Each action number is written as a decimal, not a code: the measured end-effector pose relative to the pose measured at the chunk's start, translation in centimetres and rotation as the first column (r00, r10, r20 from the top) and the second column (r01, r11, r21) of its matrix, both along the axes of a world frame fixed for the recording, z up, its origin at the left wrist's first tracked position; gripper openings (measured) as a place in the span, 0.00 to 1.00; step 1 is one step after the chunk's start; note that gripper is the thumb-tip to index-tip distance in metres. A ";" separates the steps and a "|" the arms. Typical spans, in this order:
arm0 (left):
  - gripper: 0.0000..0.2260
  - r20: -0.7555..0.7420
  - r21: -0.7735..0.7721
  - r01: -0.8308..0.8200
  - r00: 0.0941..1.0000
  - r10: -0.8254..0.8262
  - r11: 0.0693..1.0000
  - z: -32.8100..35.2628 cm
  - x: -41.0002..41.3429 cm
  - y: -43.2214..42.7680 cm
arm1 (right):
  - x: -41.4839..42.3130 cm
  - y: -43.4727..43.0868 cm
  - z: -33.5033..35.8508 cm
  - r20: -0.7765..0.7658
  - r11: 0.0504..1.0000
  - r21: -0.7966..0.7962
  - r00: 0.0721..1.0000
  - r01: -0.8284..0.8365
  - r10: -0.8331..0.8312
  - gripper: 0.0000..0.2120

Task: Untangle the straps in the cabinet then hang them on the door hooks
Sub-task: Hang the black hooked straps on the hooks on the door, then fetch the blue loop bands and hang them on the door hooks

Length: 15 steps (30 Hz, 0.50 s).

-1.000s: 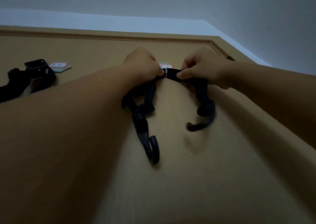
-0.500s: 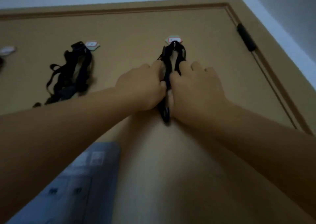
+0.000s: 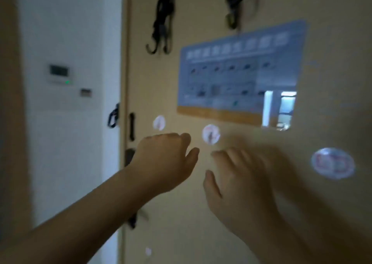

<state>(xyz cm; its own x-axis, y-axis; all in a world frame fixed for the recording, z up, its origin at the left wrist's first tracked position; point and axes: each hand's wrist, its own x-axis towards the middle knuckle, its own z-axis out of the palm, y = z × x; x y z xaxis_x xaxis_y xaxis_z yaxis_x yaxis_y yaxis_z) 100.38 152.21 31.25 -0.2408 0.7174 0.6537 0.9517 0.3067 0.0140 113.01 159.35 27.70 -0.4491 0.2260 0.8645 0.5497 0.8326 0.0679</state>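
Note:
Two black straps hang on the tan door (image 3: 201, 213), their tops cut off by the upper frame edge. The left strap (image 3: 162, 20) ends in hooks at its bottom. The right strap (image 3: 234, 4) is a bunched loop, blurred. My left hand (image 3: 163, 163) and my right hand (image 3: 239, 181) are both held in front of the door well below the straps, fingers relaxed, holding nothing. Neither hand touches a strap.
A blue poster (image 3: 241, 72) is stuck on the door under the straps. Round stickers (image 3: 210, 134) dot the door, a larger sticker (image 3: 333, 163) at the right. At the left stand a white wall with a control panel (image 3: 59, 73) and the door's edge with a black latch (image 3: 131, 126).
Both hands let go of the right strap and dropped down the door. The view swung downward, so the straps now sit at the top of the frame.

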 end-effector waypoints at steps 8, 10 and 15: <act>0.15 0.407 -0.236 -0.341 0.816 0.411 0.910 -19.1 -9.0 -21.0 | -12.9 -14.6 -15.8 0.447 0.858 -0.373 0.742 -0.353 0.500 0.13; 0.15 0.460 -0.277 -0.480 0.695 0.553 0.833 -23.5 -9.7 -27.7 | -15.6 -20.1 -18.5 0.466 0.765 -0.495 0.618 -0.412 0.634 0.15; 0.13 0.514 -0.464 -0.649 0.357 0.780 0.602 -31.1 -9.2 -44.0 | -21.3 -34.6 -24.6 0.509 0.552 -0.690 0.230 -0.468 0.830 0.18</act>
